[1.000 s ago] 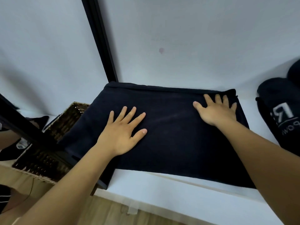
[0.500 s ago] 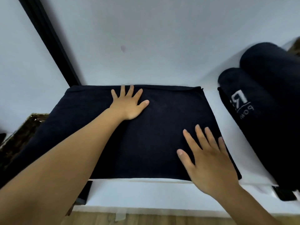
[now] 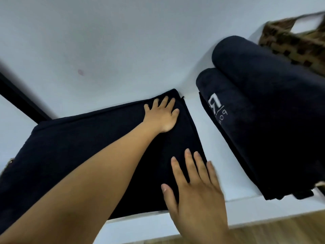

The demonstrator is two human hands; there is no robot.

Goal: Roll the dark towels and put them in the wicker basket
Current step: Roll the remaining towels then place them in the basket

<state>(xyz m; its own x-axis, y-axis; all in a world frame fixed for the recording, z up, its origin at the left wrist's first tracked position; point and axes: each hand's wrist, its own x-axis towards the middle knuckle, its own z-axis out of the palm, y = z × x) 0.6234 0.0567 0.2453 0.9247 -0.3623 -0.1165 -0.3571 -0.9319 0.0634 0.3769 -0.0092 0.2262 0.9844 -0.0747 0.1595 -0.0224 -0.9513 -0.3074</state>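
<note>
So the folded dark towel (image 3: 79, 147) is lying flat on the white table (image 3: 211, 155), left hand (image 3: 162, 115) pressed on its far right corner and right hand (image 3: 195, 191) on its near right edge, both grips apart with fingers spread flat, two rolled towels (image 3: 263, 103) just beside it on the right, wicker basket (image 3: 290, 43) behind those.

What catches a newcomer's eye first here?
Two flat hands on a folded dark towel in the middle: the left hand near its far right corner, the right hand at its near right edge. To the right lie two rolled towels, a wicker basket behind them.
</note>
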